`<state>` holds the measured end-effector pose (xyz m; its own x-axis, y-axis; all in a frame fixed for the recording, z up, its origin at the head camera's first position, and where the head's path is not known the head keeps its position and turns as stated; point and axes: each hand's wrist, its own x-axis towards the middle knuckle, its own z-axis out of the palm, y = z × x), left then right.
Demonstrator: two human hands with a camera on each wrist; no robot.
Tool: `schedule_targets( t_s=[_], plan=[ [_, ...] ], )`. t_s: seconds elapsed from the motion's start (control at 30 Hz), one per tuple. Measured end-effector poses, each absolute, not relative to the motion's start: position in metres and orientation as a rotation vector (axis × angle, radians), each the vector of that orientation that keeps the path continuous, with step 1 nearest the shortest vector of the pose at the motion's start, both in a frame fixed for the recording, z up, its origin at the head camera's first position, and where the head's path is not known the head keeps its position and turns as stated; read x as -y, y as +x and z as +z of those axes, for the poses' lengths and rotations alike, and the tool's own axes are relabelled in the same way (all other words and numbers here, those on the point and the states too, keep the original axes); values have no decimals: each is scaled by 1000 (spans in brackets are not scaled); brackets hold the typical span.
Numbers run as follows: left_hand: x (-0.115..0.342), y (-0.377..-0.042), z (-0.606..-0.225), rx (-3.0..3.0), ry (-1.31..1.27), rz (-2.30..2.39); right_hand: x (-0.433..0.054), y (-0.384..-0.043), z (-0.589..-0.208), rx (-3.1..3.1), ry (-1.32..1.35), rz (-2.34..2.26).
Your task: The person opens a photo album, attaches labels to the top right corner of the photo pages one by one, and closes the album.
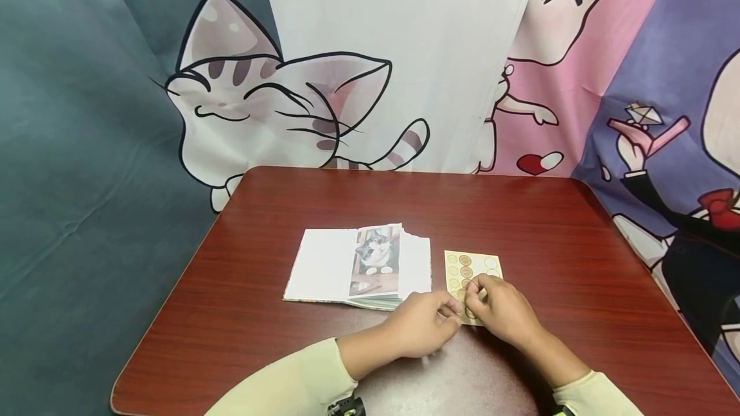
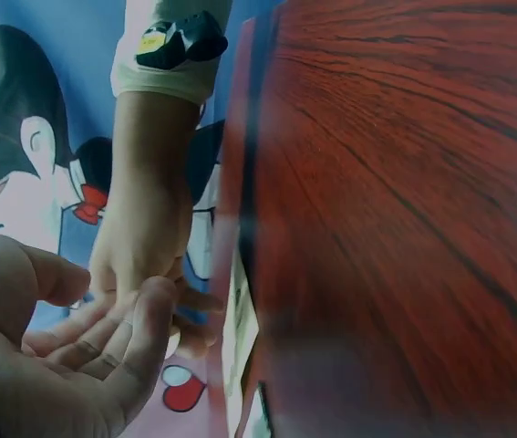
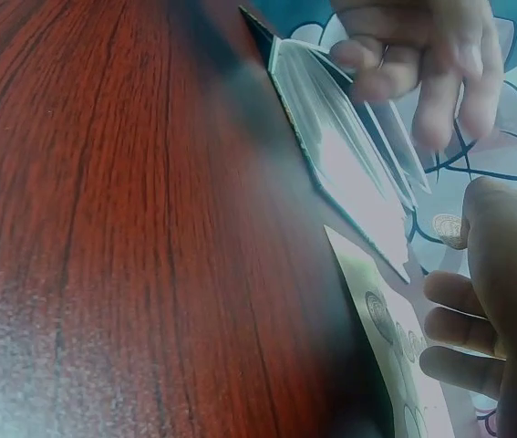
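Observation:
My right hand (image 1: 505, 310) pinches a small round sticker (image 3: 448, 230) between thumb and forefinger, most visible in the right wrist view. It is above a pale yellow sticker sheet (image 1: 478, 258), which carries rows of round stickers and has blank circles at its upper right. Close beside it, my left hand (image 1: 419, 325) has its fingers loosely bent and apart, with nothing seen between them; it is near the sheet's lower left corner. Whether it touches the sheet cannot be told. An open notebook (image 1: 324, 262) lies left of the sheet, with a cat picture (image 1: 377, 255) on its pages.
Both lie on a reddish-brown wooden table (image 1: 231, 320) with rounded corners. Behind it hangs a cloth backdrop (image 1: 405, 31) with cartoon cats and figures. A dark device (image 1: 347, 406) is strapped at the left wrist over a pale sleeve (image 1: 300, 374).

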<state>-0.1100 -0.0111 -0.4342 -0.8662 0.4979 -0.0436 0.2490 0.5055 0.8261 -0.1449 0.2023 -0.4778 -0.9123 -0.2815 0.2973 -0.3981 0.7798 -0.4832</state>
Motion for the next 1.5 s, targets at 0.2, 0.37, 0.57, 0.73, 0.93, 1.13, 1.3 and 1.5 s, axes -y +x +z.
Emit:
schedule_targets(
  t_s=[0.2, 0.37, 0.57, 0.73, 0.93, 1.13, 1.3, 1.5],
  plan=[
    [36, -108, -425, -2791, 1028, 1133, -204, -146, -477, 2760, 528, 829],
    [61, -109, -421, -3087, 1131, 913, -206, -149, -474, 2773, 507, 840],
    [87, -114, -432, -3204, 1009, 576, -207, -152, -474, 2785, 489, 861],
    [93, -112, -445, -3118, 904, 474, -208, -153, -474, 2800, 478, 870],
    [91, -109, -453, -3060, 849, 399, -207, -155, -474, 2816, 478, 878],
    [90, -108, -453, -2980, 809, 274, -205, -158, -473, 2799, 484, 903],
    [92, -107, -456, -2899, 818, 201, -201, -162, -471, 2798, 489, 937],
    [95, -107, -457, -2844, 839, 173, -195, -166, -469, 2832, 485, 980]
  ],
)
